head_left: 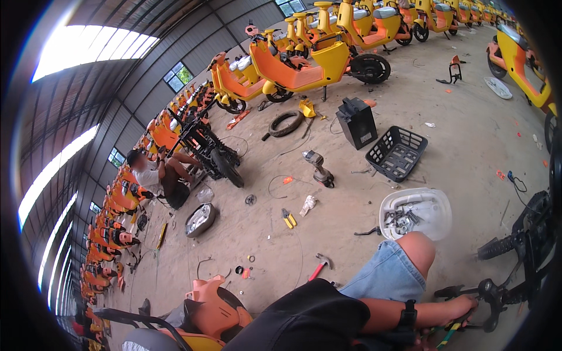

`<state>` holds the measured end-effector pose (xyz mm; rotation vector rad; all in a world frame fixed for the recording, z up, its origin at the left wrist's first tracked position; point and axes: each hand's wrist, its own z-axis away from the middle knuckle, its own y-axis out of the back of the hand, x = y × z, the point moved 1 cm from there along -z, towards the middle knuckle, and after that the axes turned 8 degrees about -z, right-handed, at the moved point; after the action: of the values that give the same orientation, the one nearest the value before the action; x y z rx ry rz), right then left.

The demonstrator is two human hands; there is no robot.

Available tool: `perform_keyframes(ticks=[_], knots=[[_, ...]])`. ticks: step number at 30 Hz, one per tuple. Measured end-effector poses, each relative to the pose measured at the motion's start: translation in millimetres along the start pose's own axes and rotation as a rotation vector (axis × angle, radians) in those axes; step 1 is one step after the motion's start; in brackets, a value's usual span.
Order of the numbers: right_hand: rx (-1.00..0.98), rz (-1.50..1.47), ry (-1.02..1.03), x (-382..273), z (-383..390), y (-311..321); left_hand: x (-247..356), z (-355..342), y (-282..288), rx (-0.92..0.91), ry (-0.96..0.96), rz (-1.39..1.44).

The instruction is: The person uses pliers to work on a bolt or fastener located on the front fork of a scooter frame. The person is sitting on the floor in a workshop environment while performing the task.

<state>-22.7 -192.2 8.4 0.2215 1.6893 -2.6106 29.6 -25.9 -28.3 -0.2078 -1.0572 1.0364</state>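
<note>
Reaching low right, one hand (462,307) closes on the black scooter frame (527,245) by the knee; the other hand is unseen. Parts fill the white tray (436,202), drill (319,167) lies idle — plenty left.

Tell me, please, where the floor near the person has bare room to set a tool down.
Bare concrete lies right of the black basket, toward the round white cover, and between the pliers and hammer. It is crowded around the white parts tray and near the right hand.
</note>
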Motion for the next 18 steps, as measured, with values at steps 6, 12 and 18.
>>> perform_keyframes(ticks=[6, 12, 18], knots=[[0.116, 0.089, 0.032, 8.8, 6.3, -24.7, -0.2, 13.3, 1.5, 0.037, -0.059, -0.038], [0.454, 0.553, 0.098, 20.0, -2.0, -12.1, -0.3, 16.5, 1.0, 0.039, -0.065, -0.078], [0.41, 0.403, 0.061, 22.1, -8.6, -0.7, -1.9, 14.3, 9.7, 0.062, -0.048, -0.103]])
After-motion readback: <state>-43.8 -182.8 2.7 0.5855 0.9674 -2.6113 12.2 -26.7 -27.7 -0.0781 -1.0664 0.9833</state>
